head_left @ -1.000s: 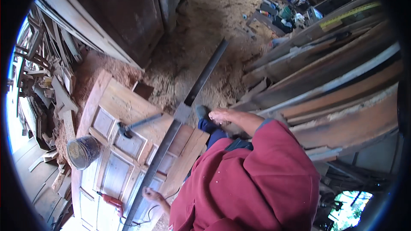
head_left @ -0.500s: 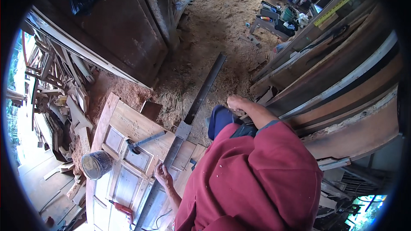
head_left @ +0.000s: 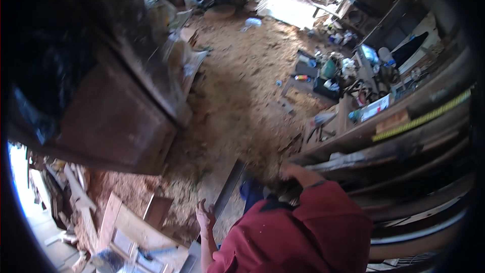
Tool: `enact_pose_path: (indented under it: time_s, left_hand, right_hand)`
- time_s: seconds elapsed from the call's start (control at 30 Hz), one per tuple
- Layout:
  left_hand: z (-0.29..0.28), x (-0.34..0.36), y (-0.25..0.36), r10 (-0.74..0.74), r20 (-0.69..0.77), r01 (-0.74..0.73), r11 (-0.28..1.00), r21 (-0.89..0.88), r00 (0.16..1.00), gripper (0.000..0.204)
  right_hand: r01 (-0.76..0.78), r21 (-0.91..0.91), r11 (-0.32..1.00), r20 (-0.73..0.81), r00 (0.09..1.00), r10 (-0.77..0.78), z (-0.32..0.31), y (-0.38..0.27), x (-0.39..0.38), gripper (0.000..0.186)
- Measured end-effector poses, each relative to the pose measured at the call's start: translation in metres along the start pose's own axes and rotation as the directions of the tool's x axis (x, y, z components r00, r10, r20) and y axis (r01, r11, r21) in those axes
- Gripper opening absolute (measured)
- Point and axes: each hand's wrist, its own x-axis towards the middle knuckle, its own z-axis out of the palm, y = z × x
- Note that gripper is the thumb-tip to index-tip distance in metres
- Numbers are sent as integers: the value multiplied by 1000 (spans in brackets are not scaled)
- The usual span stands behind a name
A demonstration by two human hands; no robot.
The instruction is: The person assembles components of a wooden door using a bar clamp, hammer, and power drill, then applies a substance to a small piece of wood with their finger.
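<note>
My left hand (head_left: 205,217) is raised with its fingers apart and holds nothing that I can see. Just right of it, a long dark metal bar (head_left: 230,186) stretches over the littered ground. My right hand (head_left: 290,171) is beside my leg, close to the stacked boards; motion smears its fingers. At the lower left lies a panelled wooden door (head_left: 144,225). A blue-handled tool (head_left: 160,249) rests on it, next to a blurred bucket (head_left: 107,260) at the lower edge.
Long boards (head_left: 404,182) are stacked on the right, with a yellow measuring strip (head_left: 424,116) on top. A low bench (head_left: 313,86) holds tools and containers. A large brown panel (head_left: 111,121) stands left. Scrap wood (head_left: 76,187) and shavings (head_left: 242,91) lie about.
My view has tilted up and forward, so the door and bar sit lower in the picture. My left hand has moved forward from above the door. The red drill has left the view.
</note>
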Motion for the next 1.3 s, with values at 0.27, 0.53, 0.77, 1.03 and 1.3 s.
enact_pose_path:
  time_s: [0.27,0.53,0.77,1.03,1.3]
  left_hand:
    - [108,101,53,-316,632,81,925,372,708,96]
    - [109,103,-22,-274,756,146,961,234,595,69]
    - [105,122,-20,-377,838,101,924,368,394,65]
    - [99,237,24,-309,950,341,890,303,-37,64]
    - [180,354,43,-444,835,646,749,146,326,63]
  right_hand:
    - [117,344,932,-262,965,-24,9,35,-60,18]
    - [-132,384,914,-370,885,284,-42,-3,-135,18]
    - [-146,586,797,-371,826,425,-34,35,-151,23]
    - [-235,631,739,-175,885,431,-24,108,-134,13]
    - [-129,625,769,-265,892,366,-288,117,-23,16]
